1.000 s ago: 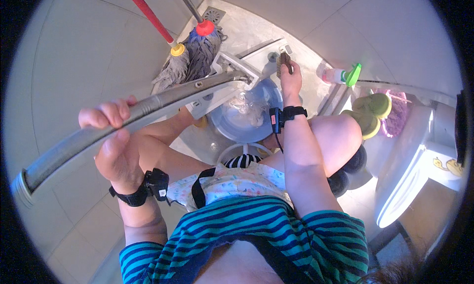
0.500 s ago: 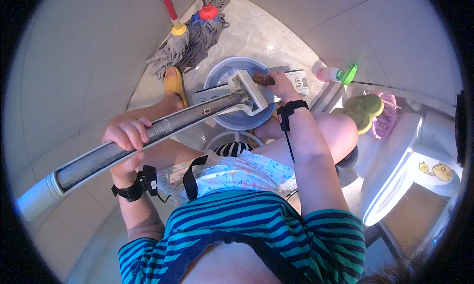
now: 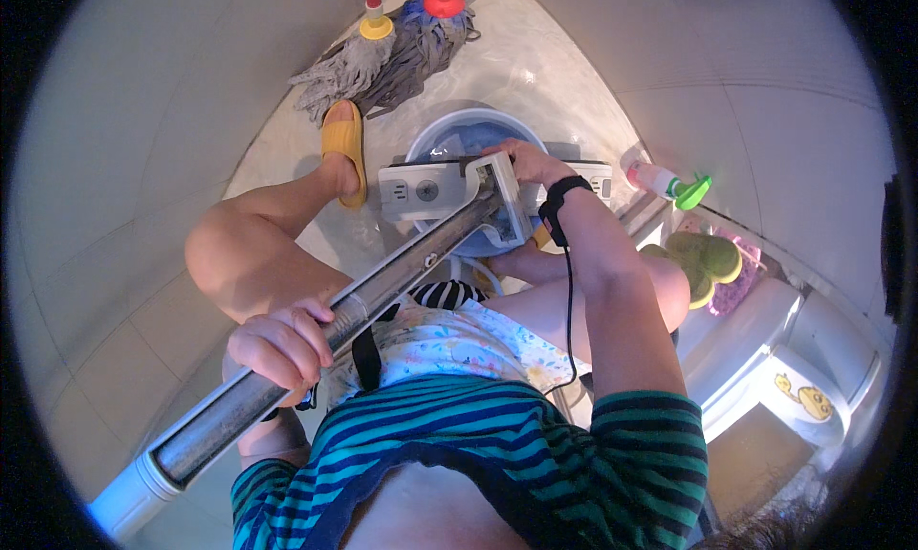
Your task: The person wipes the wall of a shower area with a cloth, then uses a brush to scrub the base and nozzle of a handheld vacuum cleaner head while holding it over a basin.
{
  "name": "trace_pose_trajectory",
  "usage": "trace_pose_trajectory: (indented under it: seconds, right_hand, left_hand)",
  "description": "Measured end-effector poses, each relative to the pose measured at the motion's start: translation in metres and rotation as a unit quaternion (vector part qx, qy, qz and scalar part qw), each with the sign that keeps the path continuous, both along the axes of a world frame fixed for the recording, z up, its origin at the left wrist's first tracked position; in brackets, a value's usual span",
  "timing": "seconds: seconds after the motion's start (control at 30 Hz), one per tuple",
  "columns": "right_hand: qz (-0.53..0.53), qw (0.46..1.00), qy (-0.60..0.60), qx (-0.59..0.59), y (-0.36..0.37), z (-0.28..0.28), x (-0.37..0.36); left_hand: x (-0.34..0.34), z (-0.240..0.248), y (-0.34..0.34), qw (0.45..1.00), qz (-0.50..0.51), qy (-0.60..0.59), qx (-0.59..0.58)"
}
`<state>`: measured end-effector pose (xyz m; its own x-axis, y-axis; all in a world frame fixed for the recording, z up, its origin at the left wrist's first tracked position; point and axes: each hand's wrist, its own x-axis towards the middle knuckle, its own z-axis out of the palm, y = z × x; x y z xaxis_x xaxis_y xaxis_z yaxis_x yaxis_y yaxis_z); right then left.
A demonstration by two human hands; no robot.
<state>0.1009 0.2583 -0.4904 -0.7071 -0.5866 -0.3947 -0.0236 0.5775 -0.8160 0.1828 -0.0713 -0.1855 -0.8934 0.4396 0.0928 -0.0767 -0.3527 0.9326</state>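
Observation:
A long-handled floor cleaner slants across my lap. Its handle is grey metal edged in white plastic, with a pale end at lower left. My left hand is wrapped round the handle's lower part. The wide white head lies across a blue-grey basin, whose water partly shows behind it. Beside the white joint frame, my right hand is closed over the far side of the head. Its fingertips are mostly hidden, along with whatever they hold.
Two string mops lean at the far left. To the right lie a bottle with a green trigger and green slippers. A white toilet stands at lower right. My foot wears a yellow slipper.
The handle has swung steeper, its lower end moving right and down with my left hand. The brown brush-like thing in my right hand no longer shows. More of the wide head shows now.

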Motion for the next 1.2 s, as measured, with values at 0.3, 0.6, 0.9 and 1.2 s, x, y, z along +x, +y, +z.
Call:
trace_pose_trajectory:
  seconds: [0.3,0.6,0.9,1.2]
  right_hand:
    - [-0.112,0.962,0.028,0.249,0.069,0.062,-0.009]
    - [-0.432,0.858,0.135,0.242,0.065,0.028,0.018]
    - [-0.554,0.826,0.009,-0.105,-0.034,0.070,0.061]
    - [-0.516,0.849,0.029,-0.104,-0.056,0.074,0.074]
  left_hand:
    - [-0.009,0.001,0.001,1.000,0.013,0.005,-0.013]
    - [-0.033,0.002,0.017,0.996,0.058,0.073,-0.005]
    - [-0.043,0.012,-0.003,0.982,0.075,0.029,-0.173]
    - [-0.013,0.032,-0.007,0.958,0.287,0.004,-0.032]
